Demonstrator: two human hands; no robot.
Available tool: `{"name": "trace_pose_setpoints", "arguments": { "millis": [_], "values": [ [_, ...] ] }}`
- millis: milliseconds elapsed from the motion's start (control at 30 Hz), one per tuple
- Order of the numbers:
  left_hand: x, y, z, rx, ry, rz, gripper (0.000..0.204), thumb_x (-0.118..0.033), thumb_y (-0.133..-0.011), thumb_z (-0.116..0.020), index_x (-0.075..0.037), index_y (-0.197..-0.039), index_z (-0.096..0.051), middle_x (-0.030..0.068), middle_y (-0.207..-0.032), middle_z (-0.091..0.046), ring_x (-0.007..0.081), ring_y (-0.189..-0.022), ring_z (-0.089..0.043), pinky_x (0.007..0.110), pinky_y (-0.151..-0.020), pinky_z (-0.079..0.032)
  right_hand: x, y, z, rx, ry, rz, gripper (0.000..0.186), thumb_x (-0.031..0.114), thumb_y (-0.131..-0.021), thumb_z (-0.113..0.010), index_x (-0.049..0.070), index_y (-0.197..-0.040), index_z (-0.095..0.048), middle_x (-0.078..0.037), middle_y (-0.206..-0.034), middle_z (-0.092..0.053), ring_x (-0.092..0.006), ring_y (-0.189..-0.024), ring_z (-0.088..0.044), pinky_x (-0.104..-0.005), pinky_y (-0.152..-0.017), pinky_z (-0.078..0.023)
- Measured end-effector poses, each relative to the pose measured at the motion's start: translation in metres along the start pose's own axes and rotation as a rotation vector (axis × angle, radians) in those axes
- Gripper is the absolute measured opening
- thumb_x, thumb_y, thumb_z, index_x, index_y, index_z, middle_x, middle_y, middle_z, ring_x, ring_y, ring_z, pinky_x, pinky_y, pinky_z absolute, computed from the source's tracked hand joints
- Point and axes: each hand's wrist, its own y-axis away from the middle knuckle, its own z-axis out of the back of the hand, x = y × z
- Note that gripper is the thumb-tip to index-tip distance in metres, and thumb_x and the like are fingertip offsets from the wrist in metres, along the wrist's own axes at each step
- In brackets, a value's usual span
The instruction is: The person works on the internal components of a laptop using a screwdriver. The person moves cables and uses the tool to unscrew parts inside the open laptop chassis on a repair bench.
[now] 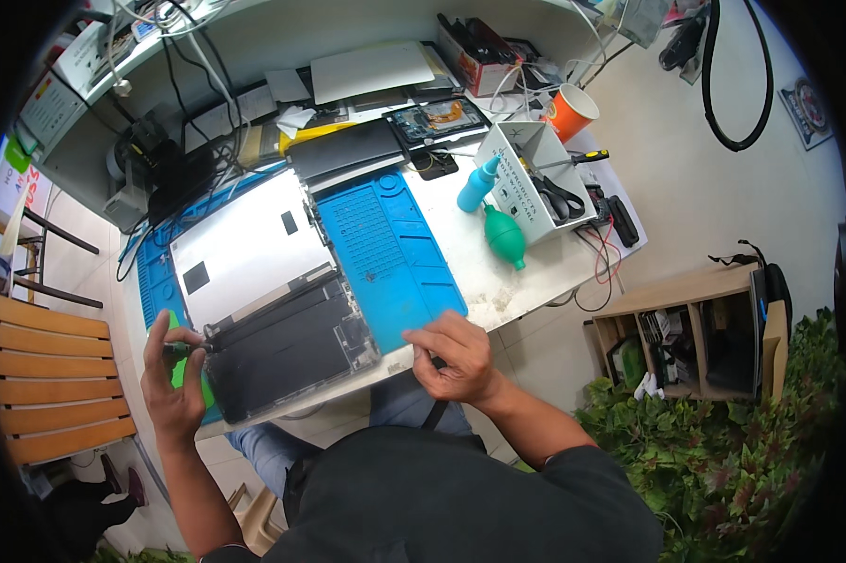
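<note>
An opened tablet lies on the blue repair mat point(399, 253). Its silver panel point(244, 246) is folded away toward the far side, and the dark inner housing point(277, 352) is nearest me. At the housing's left edge my left hand point(174, 385) holds a small screwdriver point(176, 350) between thumb and fingers, its dark end reaching the corner by the fold. My right hand point(456, 357) is closed in a pinch over the table's front edge, right of the housing. Something small and dark shows at its fingers, too hidden to name.
Right of the mat are a teal bottle point(478, 184), a green air blower point(504, 237), a white tool box point(521, 192) and an orange cup point(571, 112). Behind the tablet lie stacked dark panels point(348, 153) and another opened device point(434, 119). Cables point(218, 89) hang at far left.
</note>
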Motion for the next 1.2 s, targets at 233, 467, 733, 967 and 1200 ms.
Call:
{"name": "trace_pose_setpoints", "arguments": {
  "millis": [233,467,733,967,1200],
  "values": [
    [0.007,0.01,0.001,-0.031,0.048,0.056,0.079,0.008,-0.103,-0.074,-0.007,-0.172,-0.039,0.0119,-0.12,-0.073,0.0194,-0.108,-0.073,0.035,-0.096,-0.06,-0.014,0.014,-0.01,-0.115,-0.062,0.055,0.036,-0.007,-0.075,-0.072,0.001,-0.109,-0.082,-0.006,-0.081,-0.067,-0.0225,-0.062,-0.059,-0.0344,-0.055,-0.046],
    [-0.003,0.017,-0.022,-0.14,0.312,0.168,0.098,0.009,-0.109,-0.065,-0.019,-0.182,-0.006,0.0144,-0.123,-0.072,0.0194,-0.106,-0.073,0.04,-0.098,-0.066,-0.015,0.016,-0.01,-0.038,0.017,0.097,0.042,-0.003,-0.07,-0.073,-0.001,-0.111,-0.08,-0.006,-0.083,-0.065,-0.0234,-0.063,-0.061,-0.0356,-0.054,-0.05],
    [-0.007,0.021,-0.038,-0.288,0.307,0.261,0.101,0.007,-0.11,-0.064,-0.023,-0.182,0.001,0.0112,-0.122,-0.073,0.0118,-0.101,-0.072,0.033,-0.093,-0.068,-0.017,0.014,-0.012,-0.059,0.0,0.095,0.043,-0.003,-0.068,-0.07,0.0,-0.11,-0.082,-0.004,-0.077,-0.062,-0.0202,-0.058,-0.055,-0.0332,-0.051,-0.043],
    [-0.009,0.023,-0.039,-0.3,0.269,0.265,0.1,0.003,-0.111,-0.065,-0.022,-0.182,0.0,0.0111,-0.119,-0.074,0.0123,-0.099,-0.072,0.034,-0.09,-0.069,-0.017,0.017,-0.009,-0.011,-0.009,0.073,0.04,0.0,-0.072,-0.072,-0.001,-0.111,-0.08,-0.004,-0.078,-0.063,-0.0206,-0.06,-0.058,-0.0337,-0.053,-0.046],
    [-0.011,0.025,-0.039,-0.293,0.261,0.273,0.099,0.004,-0.111,-0.065,-0.021,-0.182,-0.001,0.0109,-0.121,-0.073,0.0129,-0.103,-0.072,0.034,-0.091,-0.069,-0.017,0.016,-0.006,-0.002,0.007,0.074,0.037,0.002,-0.073,-0.074,-0.001,-0.109,-0.08,-0.004,-0.08,-0.064,-0.0211,-0.062,-0.06,-0.0336,-0.053,-0.047]
  ]
}}
